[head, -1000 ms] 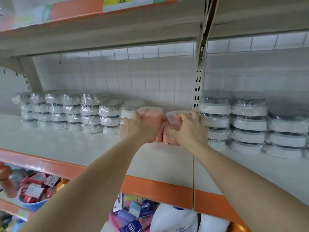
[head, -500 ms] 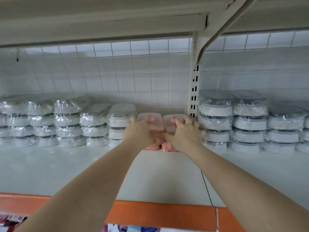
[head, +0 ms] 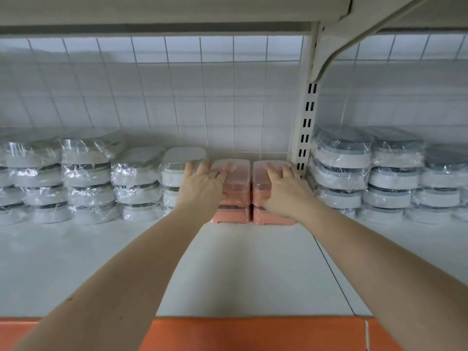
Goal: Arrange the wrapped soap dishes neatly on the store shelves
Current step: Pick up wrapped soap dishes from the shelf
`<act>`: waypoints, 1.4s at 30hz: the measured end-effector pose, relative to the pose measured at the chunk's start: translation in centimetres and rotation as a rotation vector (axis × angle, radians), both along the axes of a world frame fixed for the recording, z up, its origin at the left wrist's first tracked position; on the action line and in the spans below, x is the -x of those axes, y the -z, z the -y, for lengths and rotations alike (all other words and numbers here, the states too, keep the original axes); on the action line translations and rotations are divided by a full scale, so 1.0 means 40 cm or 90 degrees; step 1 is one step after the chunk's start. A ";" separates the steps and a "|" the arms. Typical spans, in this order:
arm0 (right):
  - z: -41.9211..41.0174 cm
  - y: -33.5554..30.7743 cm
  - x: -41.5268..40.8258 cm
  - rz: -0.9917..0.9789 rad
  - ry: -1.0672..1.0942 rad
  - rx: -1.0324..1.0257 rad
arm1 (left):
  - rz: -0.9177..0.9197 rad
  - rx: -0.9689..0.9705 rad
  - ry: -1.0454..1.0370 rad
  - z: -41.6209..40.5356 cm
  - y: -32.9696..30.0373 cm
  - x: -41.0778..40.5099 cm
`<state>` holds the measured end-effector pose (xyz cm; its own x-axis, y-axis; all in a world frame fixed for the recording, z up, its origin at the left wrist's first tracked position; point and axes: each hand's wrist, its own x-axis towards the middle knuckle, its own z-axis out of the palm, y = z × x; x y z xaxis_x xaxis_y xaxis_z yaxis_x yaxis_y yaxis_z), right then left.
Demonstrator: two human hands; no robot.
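Observation:
Two stacks of pink wrapped soap dishes stand side by side at the back of the white shelf [head: 228, 262]. My left hand [head: 203, 187] grips the left pink stack [head: 234, 196], fingers over its top. My right hand [head: 282, 190] grips the right pink stack [head: 260, 214] the same way. Both stacks rest on the shelf, their inner sides touching. Each hand hides its stack's outer side.
Stacks of white and grey wrapped soap dishes [head: 88, 178] line the back on the left, and more [head: 367, 178] on the right. A slotted upright post [head: 304, 127] stands just right of the pink stacks. An orange shelf edge [head: 253, 333] runs along the front.
Both hands have pushed the pink stacks further back and set them down between the white stacks and the post. The view has moved closer under the upper shelf.

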<state>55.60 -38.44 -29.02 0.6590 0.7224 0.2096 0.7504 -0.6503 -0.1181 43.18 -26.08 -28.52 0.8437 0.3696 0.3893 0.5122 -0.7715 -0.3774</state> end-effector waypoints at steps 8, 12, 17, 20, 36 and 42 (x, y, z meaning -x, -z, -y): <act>0.003 0.009 -0.005 0.004 -0.002 0.015 | -0.026 -0.051 0.001 -0.005 0.029 0.007; 0.023 -0.022 0.012 -0.028 0.003 0.056 | -0.040 -0.011 0.009 0.015 0.014 0.006; 0.072 -0.047 0.068 -0.006 -0.061 -0.059 | 0.049 0.047 0.069 0.058 -0.015 0.009; 0.132 -0.052 0.100 -0.009 -0.052 -0.033 | 0.110 0.089 0.160 0.119 -0.031 -0.002; 0.845 -0.132 0.021 0.034 0.318 -0.032 | 0.067 0.184 0.419 0.701 -0.114 -0.209; 1.206 -0.144 -0.052 0.038 0.405 -0.048 | 0.070 0.204 0.490 1.073 -0.131 -0.337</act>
